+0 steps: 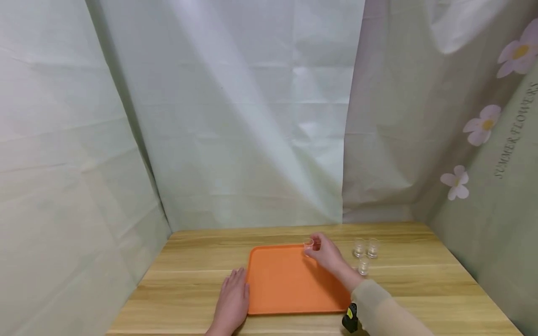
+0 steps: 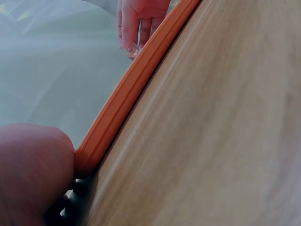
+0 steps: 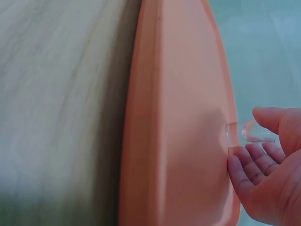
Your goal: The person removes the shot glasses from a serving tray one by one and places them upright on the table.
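A small clear shot glass (image 1: 308, 244) is pinched between the thumb and fingers of my right hand (image 1: 329, 255), over the far edge of an orange tray (image 1: 290, 284). In the right wrist view the glass (image 3: 251, 133) lies between the thumb above and the fingers below, overlapping the tray's edge. My left hand (image 1: 232, 298) rests at the tray's left side with its fingers extended forward. The left wrist view shows part of that hand (image 2: 35, 169) right against the tray's corner (image 2: 89, 157).
Three more clear shot glasses, one at the back left (image 1: 359, 248), one at the back right (image 1: 372, 248) and one nearer (image 1: 363, 266), stand on the wooden table (image 1: 420, 280) right of the tray. Pale cloth walls (image 1: 252, 116) enclose the table at the back and sides.
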`<state>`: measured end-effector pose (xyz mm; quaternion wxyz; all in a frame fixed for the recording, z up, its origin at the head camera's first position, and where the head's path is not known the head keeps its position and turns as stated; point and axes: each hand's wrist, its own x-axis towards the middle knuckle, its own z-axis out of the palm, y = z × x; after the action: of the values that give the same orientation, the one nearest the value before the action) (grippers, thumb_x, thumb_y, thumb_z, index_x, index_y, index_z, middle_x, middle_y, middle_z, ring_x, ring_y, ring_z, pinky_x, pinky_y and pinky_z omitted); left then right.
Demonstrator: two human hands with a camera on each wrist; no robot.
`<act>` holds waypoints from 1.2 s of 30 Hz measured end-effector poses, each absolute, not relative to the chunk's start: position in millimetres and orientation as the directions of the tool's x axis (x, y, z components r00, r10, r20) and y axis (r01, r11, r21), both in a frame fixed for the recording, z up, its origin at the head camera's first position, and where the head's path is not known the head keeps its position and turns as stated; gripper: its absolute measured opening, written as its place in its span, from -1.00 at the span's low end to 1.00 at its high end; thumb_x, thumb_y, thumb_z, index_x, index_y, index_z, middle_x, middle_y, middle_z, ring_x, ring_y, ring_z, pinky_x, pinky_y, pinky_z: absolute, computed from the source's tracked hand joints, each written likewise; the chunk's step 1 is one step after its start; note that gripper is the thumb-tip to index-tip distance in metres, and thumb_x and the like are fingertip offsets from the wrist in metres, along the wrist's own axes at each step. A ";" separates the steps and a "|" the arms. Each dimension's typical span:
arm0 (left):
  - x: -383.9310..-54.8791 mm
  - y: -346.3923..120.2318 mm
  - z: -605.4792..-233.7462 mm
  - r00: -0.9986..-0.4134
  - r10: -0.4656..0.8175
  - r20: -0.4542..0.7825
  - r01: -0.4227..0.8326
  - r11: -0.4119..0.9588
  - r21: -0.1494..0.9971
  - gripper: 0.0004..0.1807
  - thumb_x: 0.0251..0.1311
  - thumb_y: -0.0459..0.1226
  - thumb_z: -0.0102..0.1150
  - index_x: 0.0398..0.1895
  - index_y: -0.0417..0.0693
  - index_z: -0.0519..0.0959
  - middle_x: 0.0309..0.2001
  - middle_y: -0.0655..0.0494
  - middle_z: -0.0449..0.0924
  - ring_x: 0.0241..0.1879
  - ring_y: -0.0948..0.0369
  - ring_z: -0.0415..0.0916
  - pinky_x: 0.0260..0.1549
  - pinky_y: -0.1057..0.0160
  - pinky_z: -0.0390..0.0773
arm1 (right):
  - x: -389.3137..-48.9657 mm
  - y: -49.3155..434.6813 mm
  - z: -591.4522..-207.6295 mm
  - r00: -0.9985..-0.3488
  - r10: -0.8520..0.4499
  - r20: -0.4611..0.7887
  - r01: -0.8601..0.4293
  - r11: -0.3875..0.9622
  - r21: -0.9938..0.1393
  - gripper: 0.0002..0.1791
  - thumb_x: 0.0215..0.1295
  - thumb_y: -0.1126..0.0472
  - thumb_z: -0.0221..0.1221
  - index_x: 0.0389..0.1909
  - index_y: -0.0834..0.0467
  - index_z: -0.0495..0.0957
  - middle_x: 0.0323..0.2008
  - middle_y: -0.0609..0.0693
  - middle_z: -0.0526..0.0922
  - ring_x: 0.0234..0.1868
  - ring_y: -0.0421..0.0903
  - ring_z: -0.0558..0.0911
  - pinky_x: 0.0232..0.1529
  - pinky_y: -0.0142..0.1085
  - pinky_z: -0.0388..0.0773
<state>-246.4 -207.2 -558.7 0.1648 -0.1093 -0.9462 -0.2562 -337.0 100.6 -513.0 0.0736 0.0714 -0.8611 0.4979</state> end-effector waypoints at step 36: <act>-246.4 -208.6 -553.5 -0.919 0.138 0.370 0.299 0.855 0.424 -0.53 0.57 -0.41 0.16 0.42 -0.54 0.51 0.43 -0.48 0.50 0.49 -0.42 0.38 0.52 -0.42 0.27 | -300.4 125.2 -479.2 -0.973 -0.068 0.220 -0.222 0.537 -0.814 -0.80 0.43 0.25 0.48 -0.13 0.11 0.62 -0.26 -0.10 0.68 -0.18 -0.15 0.67 -0.12 -0.24 0.65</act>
<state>-246.4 -208.6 -553.5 0.1653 -0.1154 -0.9487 -0.2436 -300.4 125.2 -479.2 0.0811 0.0829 -0.8730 0.4738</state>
